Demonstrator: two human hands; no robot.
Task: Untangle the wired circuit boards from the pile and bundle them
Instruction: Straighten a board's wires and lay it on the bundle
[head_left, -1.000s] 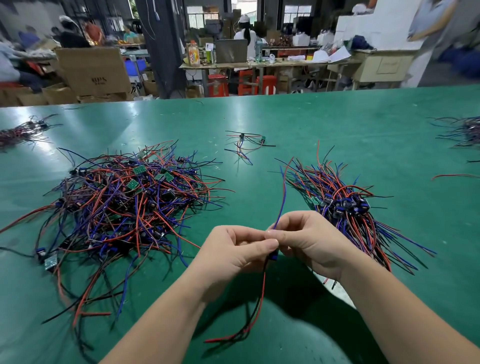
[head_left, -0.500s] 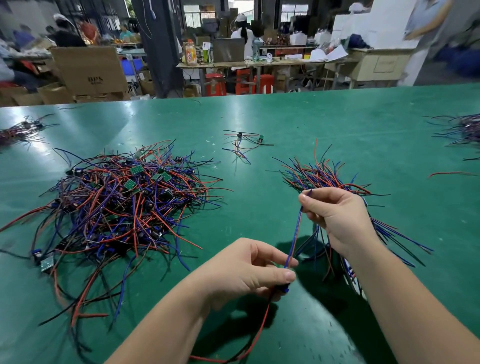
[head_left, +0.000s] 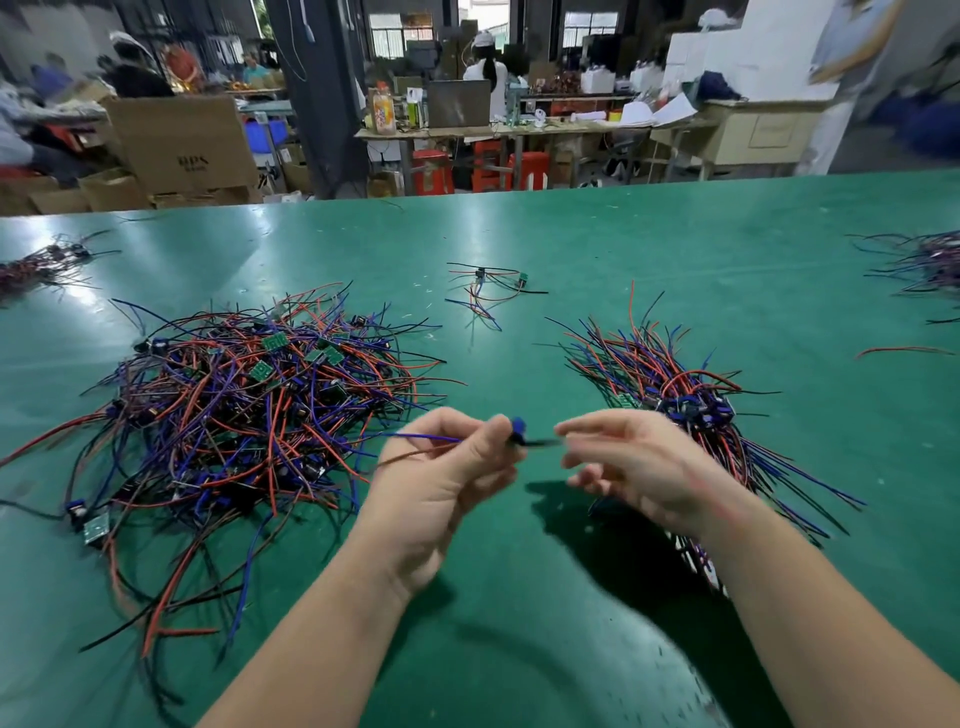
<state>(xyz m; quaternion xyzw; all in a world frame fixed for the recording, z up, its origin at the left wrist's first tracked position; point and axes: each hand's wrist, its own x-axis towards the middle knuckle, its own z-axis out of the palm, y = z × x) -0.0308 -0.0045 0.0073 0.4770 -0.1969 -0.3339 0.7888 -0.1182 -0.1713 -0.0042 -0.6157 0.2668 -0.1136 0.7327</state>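
My left hand (head_left: 441, 483) pinches one wired circuit board (head_left: 517, 430) by its blue part, held above the table. Its blue and red wires trail to the left, and a dark wire sticks out toward my right hand (head_left: 631, 462). That hand hovers just right of the piece with its fingers loosely curled, and the blur hides whether its fingertips touch the dark wire. A tangled pile of red, blue and black wires with small green boards (head_left: 244, 410) lies at the left. A straightened bundle of wired boards (head_left: 675, 400) lies under and behind my right hand.
A small stray cluster of wired boards (head_left: 485, 286) lies mid-table. More wire heaps sit at the far left edge (head_left: 36, 267) and far right edge (head_left: 930, 265). A loose red wire (head_left: 904, 351) lies at the right. The green table (head_left: 623, 249) spreads wide; cartons and people stand beyond it.
My left hand rose and turned the piece so its wires now trail left. My right hand let go of the blue wire it was drawing upward and dropped beside the left hand.
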